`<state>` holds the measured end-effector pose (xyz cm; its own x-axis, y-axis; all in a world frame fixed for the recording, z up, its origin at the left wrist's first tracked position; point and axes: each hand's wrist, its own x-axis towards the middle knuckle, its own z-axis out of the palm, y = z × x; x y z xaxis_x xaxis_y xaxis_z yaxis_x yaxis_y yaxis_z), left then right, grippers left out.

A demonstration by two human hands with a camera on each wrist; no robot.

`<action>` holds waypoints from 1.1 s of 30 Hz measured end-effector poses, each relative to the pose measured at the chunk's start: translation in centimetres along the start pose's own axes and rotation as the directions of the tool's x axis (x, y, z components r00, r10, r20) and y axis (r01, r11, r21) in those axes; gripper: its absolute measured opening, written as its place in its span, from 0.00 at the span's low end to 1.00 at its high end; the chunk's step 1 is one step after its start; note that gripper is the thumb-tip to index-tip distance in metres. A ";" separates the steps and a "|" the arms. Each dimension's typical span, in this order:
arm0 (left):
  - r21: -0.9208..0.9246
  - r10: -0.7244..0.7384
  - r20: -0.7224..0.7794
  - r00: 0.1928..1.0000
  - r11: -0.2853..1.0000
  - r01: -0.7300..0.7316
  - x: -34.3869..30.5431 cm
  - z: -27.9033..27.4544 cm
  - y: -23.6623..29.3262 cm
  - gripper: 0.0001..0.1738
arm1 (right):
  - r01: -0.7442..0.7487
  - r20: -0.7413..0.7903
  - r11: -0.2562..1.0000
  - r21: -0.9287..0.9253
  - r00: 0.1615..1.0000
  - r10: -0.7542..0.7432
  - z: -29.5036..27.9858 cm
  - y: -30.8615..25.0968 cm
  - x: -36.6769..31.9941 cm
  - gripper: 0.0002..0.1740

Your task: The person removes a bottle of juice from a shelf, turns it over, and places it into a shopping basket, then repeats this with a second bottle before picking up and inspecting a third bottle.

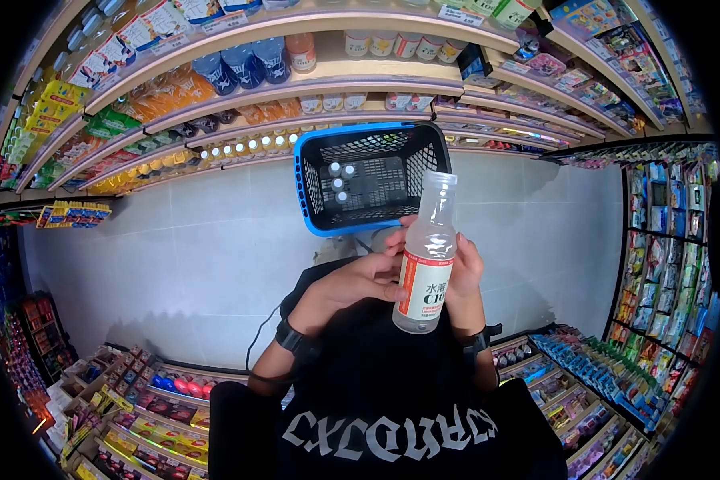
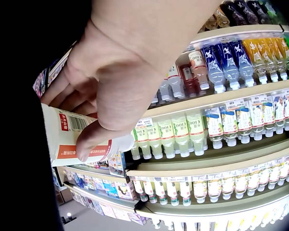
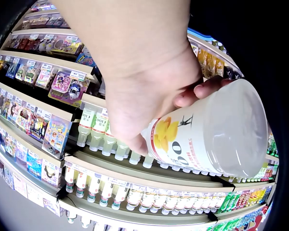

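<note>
A drink bottle [image 1: 429, 276] with a whitish cap, cloudy contents and a red and cream label is held up before the chest, cap end toward the shelves. My left hand [image 1: 360, 280] grips it from the left, thumb across the label. On its other side my right hand [image 1: 466, 276] holds it, fingers partly hidden behind. In the left wrist view the thumb of the left hand [image 2: 111, 96] presses near the barcode on the bottle [image 2: 70, 137]. The right wrist view shows the bottle's base [image 3: 238, 130] toward the camera, with the right hand [image 3: 151, 101] around the label.
A blue-rimmed black shopping basket [image 1: 302, 192] stands on the grey floor [image 1: 192, 240], with several white-capped bottles [image 1: 340, 182] inside. Beyond it rise drink shelves [image 1: 312, 80]. Packaged goods [image 1: 664, 256] hang at the right, and low display racks [image 1: 160, 424] stand behind the person.
</note>
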<state>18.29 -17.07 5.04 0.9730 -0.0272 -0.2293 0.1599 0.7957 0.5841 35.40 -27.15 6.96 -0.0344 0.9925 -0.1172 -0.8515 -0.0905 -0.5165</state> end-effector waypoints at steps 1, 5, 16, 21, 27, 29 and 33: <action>0.004 0.001 0.001 1.000 1.000 -0.001 0.0 0.1 0.1 0.35 | 0.002 0.001 1.000 -0.001 1.000 -0.002 0.0 0.0 -0.1 0.46; 0.017 0.004 0.002 1.000 1.000 -0.004 0.1 0.2 0.0 0.35 | -0.007 -0.159 0.998 -0.061 0.987 -0.003 1.1 -0.1 -0.1 0.47; 0.031 -0.058 0.013 0.998 0.998 0.057 0.2 0.5 0.1 0.37 | -0.001 -0.154 0.994 -0.113 0.988 -0.017 1.2 -0.2 -0.5 0.49; 0.030 -0.061 0.033 0.998 0.998 0.060 0.2 0.4 0.0 0.37 | -0.001 -0.148 0.993 -0.116 0.989 -0.016 1.2 -0.2 -0.6 0.49; 0.037 -0.067 0.025 0.997 0.997 0.066 0.2 0.5 0.0 0.38 | 0.002 -0.143 0.996 -0.093 0.990 -0.016 1.3 -0.2 -0.7 0.49; 0.036 -0.065 0.017 0.998 0.997 0.064 0.2 0.6 0.0 0.38 | 0.003 -0.148 0.996 -0.090 0.989 -0.016 1.3 -0.2 -0.7 0.49; 0.033 -0.053 0.001 0.999 0.998 0.052 0.2 0.4 -0.3 0.36 | -0.002 -0.166 0.997 -0.074 0.986 -0.011 1.2 0.0 -0.7 0.48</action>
<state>18.53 -17.56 5.13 0.9634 -0.0697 -0.2587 0.2161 0.7730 0.5965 34.84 -27.78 8.07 0.0619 0.9661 -0.2505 -0.8105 -0.0979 -0.5776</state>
